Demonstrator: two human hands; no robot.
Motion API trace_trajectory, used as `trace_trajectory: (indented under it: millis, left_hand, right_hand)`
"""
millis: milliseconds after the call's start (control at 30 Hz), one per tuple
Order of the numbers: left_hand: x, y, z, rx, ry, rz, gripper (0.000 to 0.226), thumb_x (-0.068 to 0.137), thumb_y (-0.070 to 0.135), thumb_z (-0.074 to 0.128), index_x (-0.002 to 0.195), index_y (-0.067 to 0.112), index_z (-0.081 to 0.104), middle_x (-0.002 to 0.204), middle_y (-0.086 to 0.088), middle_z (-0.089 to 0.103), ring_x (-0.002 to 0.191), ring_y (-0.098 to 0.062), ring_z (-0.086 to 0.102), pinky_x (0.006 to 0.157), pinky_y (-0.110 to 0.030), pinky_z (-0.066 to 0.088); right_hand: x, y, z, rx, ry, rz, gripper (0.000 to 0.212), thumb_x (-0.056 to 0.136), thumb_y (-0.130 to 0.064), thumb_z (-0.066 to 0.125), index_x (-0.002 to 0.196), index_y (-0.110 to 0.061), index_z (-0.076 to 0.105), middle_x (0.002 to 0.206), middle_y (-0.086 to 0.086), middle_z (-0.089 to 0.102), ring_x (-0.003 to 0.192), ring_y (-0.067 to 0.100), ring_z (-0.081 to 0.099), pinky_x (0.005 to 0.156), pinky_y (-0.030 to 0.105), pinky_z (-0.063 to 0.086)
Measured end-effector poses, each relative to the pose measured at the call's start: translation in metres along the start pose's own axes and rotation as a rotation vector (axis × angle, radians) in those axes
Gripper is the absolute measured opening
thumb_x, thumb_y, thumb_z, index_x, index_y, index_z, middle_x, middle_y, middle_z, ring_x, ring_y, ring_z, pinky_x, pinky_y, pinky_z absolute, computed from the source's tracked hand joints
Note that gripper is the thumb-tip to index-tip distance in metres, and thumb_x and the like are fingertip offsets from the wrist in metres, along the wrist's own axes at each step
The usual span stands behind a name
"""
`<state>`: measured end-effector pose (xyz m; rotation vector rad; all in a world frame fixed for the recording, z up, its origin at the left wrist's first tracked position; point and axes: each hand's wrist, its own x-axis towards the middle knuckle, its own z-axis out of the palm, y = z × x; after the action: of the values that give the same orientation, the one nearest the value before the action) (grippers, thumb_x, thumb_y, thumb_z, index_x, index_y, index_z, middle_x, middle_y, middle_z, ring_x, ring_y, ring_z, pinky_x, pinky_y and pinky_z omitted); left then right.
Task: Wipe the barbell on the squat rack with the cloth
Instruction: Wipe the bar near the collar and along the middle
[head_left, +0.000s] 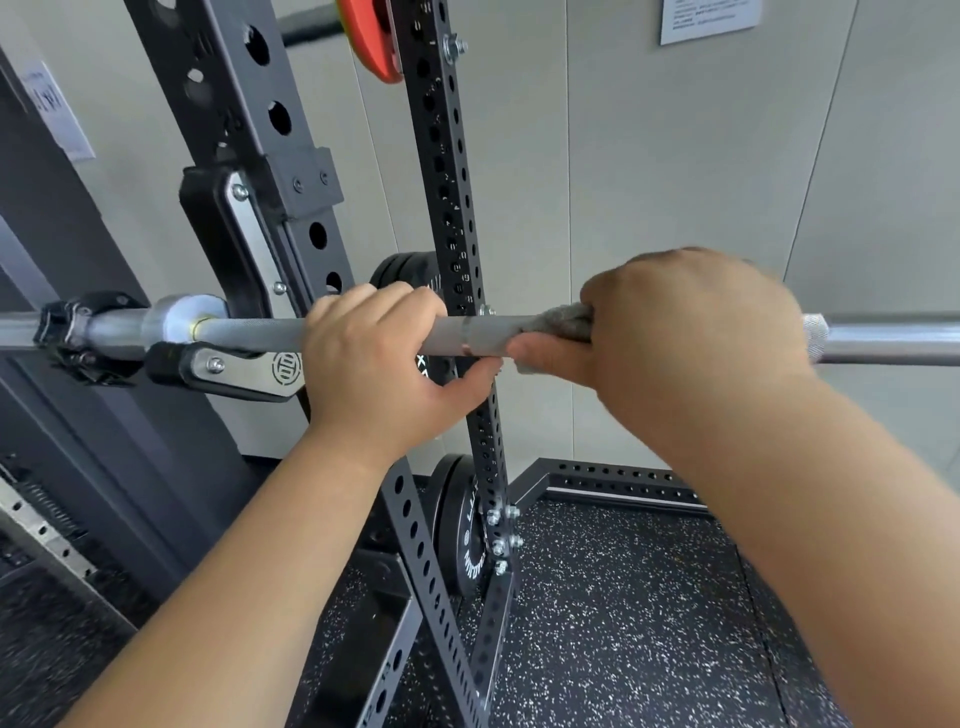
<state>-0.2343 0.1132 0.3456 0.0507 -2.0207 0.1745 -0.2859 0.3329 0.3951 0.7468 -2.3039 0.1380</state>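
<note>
grey wall panels and speckled rubber floor (623, 597) sit behind the rack (452, 218), where the bar (260, 330) lies across a hook (228, 366). your left hand (379, 358) is clenched round the bare bar, steadying it. your right hand (691, 332) grasps the cloth (563, 319), wrapped round the bar just beside the left. keep the wrap snug, twist as you slide, and work toward the smooth stretch on the right.

Numbers 9, 8 on rack upright (451, 208), wall notice (709, 18) illegible
</note>
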Motion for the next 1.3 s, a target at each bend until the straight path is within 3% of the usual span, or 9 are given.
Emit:
trace_trajectory:
  millis: [133, 333, 533, 633, 800, 967, 1167, 1233, 1300]
  left_hand:
    - [0.008, 0.000, -0.005, -0.006, -0.076, 0.007, 0.045, 0.075, 0.059, 0.060, 0.063, 0.017, 0.050, 0.054, 0.005, 0.041, 0.056, -0.024, 0.044, 0.058, -0.039, 0.040]
    - [0.010, -0.001, -0.010, 0.055, -0.137, 0.022, 0.049, 0.073, 0.064, 0.064, 0.063, 0.019, 0.049, 0.052, 0.008, 0.039, 0.054, -0.020, 0.043, 0.056, -0.030, 0.023]
    - [0.010, 0.001, -0.012, 0.000, -0.125, 0.002, 0.039, 0.068, 0.055, 0.059, 0.062, 0.019, 0.046, 0.053, 0.007, 0.039, 0.055, -0.022, 0.042, 0.057, -0.030, 0.023]
    - [0.010, 0.000, -0.013, 0.025, -0.149, 0.017, 0.050, 0.074, 0.066, 0.062, 0.062, 0.019, 0.049, 0.053, 0.008, 0.039, 0.054, -0.021, 0.043, 0.056, -0.029, 0.024]
    - [0.019, -0.001, -0.017, 0.038, -0.232, 0.012, 0.053, 0.074, 0.072, 0.052, 0.056, 0.023, 0.045, 0.047, 0.010, 0.037, 0.047, -0.017, 0.045, 0.056, -0.027, 0.028]
    - [0.019, 0.000, -0.019, 0.030, -0.250, -0.001, 0.048, 0.071, 0.066, 0.052, 0.055, 0.023, 0.035, 0.046, 0.007, 0.035, 0.048, -0.021, 0.044, 0.055, -0.027, 0.027]
    - [0.030, -0.001, -0.026, 0.016, -0.386, 0.006, 0.062, 0.073, 0.081, 0.037, 0.055, 0.022, 0.050, 0.045, 0.008, 0.047, 0.048, -0.008, 0.050, 0.055, -0.028, 0.039]
    - [0.036, -0.003, -0.028, -0.009, -0.477, 0.002, 0.070, 0.074, 0.086, 0.031, 0.056, 0.022, 0.053, 0.048, 0.008, 0.052, 0.051, -0.008, 0.054, 0.057, -0.030, 0.045]
    - [0.037, -0.005, -0.030, -0.023, -0.507, 0.006, 0.073, 0.074, 0.089, 0.029, 0.056, 0.023, 0.053, 0.049, 0.008, 0.053, 0.052, -0.008, 0.055, 0.058, -0.030, 0.046]
  right_hand:
    - [-0.001, -0.029, 0.018, -0.010, 0.176, -0.109, 0.064, 0.088, -0.080, 0.044, 0.067, -0.022, 0.060, 0.064, -0.003, 0.046, 0.067, 0.025, 0.047, 0.065, 0.035, 0.025]
    - [0.017, -0.002, -0.016, 0.078, -0.296, -0.103, 0.068, 0.081, -0.089, 0.039, 0.070, -0.023, 0.042, 0.076, -0.001, 0.050, 0.073, 0.024, 0.053, 0.055, 0.030, 0.034]
    - [0.014, -0.038, -0.002, 0.135, -0.068, -0.169, 0.061, 0.085, -0.081, 0.025, 0.065, -0.024, 0.032, 0.071, -0.006, 0.037, 0.075, 0.020, 0.043, 0.053, 0.029, 0.019]
    - [0.014, -0.015, -0.009, 0.134, -0.252, -0.149, 0.061, 0.088, -0.082, 0.042, 0.068, -0.024, 0.039, 0.075, -0.003, 0.046, 0.074, 0.021, 0.050, 0.054, 0.028, 0.029]
    - [0.024, -0.015, -0.011, 0.131, -0.320, -0.052, 0.073, 0.072, -0.092, 0.032, 0.076, -0.023, 0.058, 0.072, 0.000, 0.055, 0.064, 0.021, 0.055, 0.054, 0.028, 0.034]
    - [0.015, -0.029, 0.001, 0.101, -0.087, -0.232, 0.066, 0.080, -0.082, 0.019, 0.068, -0.020, 0.038, 0.068, -0.007, 0.037, 0.073, 0.021, 0.044, 0.053, 0.027, 0.021]
    - [0.018, -0.001, -0.003, 0.076, -0.288, -0.055, 0.082, 0.064, -0.097, 0.016, 0.071, -0.024, 0.053, 0.067, -0.004, 0.048, 0.059, 0.015, 0.046, 0.058, 0.029, 0.035]
    - [0.015, -0.012, 0.011, 0.071, -0.114, -0.046, 0.095, 0.069, -0.101, 0.004, 0.072, -0.022, 0.056, 0.063, -0.007, 0.043, 0.059, 0.019, 0.043, 0.058, 0.029, 0.028]
    - [0.006, -0.019, 0.016, 0.006, 0.080, -0.137, 0.074, 0.085, -0.087, 0.014, 0.069, -0.025, 0.052, 0.063, -0.008, 0.038, 0.065, 0.021, 0.039, 0.058, 0.030, 0.022]
